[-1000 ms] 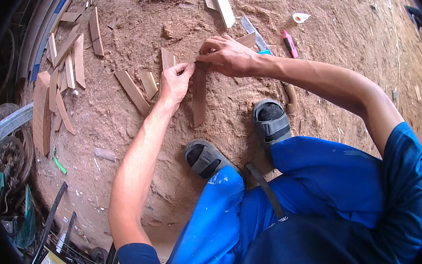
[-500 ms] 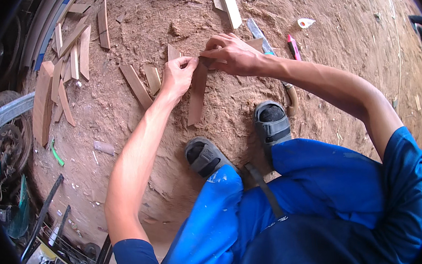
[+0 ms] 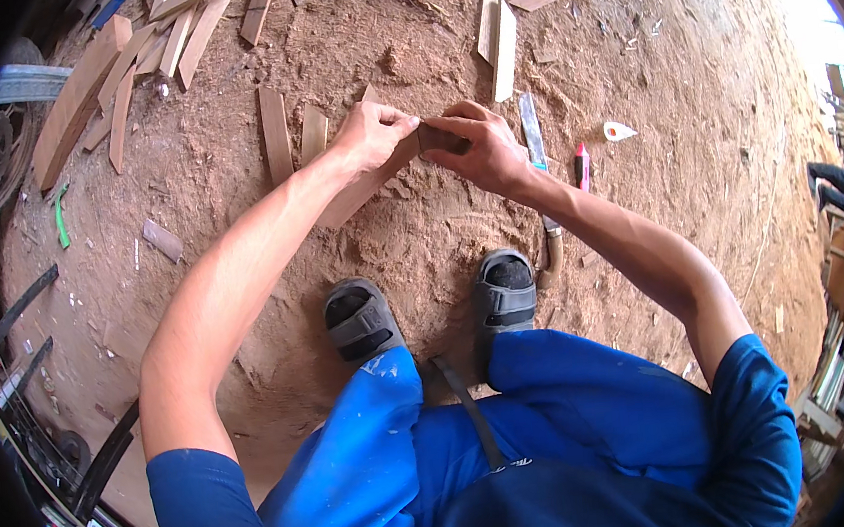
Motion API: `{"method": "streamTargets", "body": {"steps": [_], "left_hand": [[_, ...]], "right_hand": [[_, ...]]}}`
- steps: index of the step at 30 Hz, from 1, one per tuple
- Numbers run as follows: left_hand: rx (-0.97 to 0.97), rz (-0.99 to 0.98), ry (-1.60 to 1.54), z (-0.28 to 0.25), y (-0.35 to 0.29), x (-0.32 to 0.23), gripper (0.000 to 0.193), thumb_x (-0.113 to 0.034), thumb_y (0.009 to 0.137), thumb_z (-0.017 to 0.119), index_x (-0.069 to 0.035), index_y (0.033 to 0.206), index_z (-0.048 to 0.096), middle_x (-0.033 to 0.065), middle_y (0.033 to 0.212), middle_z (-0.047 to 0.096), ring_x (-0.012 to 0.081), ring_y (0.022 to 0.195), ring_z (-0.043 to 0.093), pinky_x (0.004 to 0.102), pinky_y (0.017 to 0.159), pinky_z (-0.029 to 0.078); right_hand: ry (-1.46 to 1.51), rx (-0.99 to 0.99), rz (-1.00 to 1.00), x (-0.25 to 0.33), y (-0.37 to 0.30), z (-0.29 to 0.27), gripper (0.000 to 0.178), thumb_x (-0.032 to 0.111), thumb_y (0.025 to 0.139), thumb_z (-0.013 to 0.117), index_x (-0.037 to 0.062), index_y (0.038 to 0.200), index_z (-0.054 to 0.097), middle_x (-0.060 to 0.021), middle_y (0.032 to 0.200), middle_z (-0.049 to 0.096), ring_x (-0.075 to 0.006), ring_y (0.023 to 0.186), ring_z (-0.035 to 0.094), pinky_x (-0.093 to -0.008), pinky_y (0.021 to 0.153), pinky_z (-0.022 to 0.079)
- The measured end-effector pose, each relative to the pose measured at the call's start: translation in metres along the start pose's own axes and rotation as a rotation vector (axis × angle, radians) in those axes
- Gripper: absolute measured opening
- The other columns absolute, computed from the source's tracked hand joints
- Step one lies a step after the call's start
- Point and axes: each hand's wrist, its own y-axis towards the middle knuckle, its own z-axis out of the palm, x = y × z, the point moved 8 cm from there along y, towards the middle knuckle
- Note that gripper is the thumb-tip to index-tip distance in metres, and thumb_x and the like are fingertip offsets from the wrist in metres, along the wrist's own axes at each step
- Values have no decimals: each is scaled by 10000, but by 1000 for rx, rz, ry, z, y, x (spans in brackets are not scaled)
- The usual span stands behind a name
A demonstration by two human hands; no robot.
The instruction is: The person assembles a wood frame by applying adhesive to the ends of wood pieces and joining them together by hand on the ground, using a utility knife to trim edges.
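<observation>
Both my hands meet over the dirt floor around brown wooden strips. My left hand point(image 3: 371, 139) pinches near the upper end of a flat strip point(image 3: 364, 192), which slants down to the left below my wrist. My right hand point(image 3: 482, 148) has its fingers curled over a shorter dark wood piece point(image 3: 443, 140) that meets the strip's end at a dark line. Whether the two pieces are fixed together I cannot tell. Another piece's pointed tip point(image 3: 371, 94) shows just above my left hand. Two loose strips, one reddish point(image 3: 275, 136) and one pale point(image 3: 313, 134), lie left of it.
Beyond my right forearm lie a long metal blade point(image 3: 532, 128) with a curved wooden handle point(image 3: 550, 257), a pink marker point(image 3: 582, 163) and a small white pointed thing point(image 3: 618, 131). Wood offcuts point(image 3: 82, 103) pile up far left; pale strips point(image 3: 502, 51) lie ahead. Metal frames stand lower left.
The held strip has swung from pointing toward my feet to slanting down left. My right hand's fingers have closed in beside my left. The whole view has shifted.
</observation>
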Motion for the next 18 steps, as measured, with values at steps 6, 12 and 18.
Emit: {"method": "streamTargets", "body": {"steps": [6, 12, 18], "left_hand": [[6, -10, -55, 1, -4, -4, 297, -303, 977, 741, -15, 1024, 791, 51, 896, 750, 93, 832, 635, 300, 767, 523], [19, -18, -117, 1, -6, -7, 294, -302, 989, 727, -18, 1037, 785, 46, 918, 745, 92, 851, 632, 294, 776, 523], [40, -24, -148, -2, -3, -6, 288, -296, 994, 720, -19, 1045, 784, 56, 935, 746, 97, 875, 633, 299, 805, 526]], "right_hand": [[75, -14, 45, 3, -1, -4, 467, 252, 812, 875, 35, 1204, 745, -134, 1125, 695, -252, 953, 722, -354, 850, 609], [127, -32, 79, 4, 1, -8, 470, 243, 797, 891, 38, 1196, 751, -117, 1141, 687, -231, 959, 717, -339, 842, 620], [142, -6, 93, 3, 6, -7, 461, 237, 804, 890, 42, 1199, 752, -110, 1154, 679, -213, 952, 715, -302, 841, 618]]}}
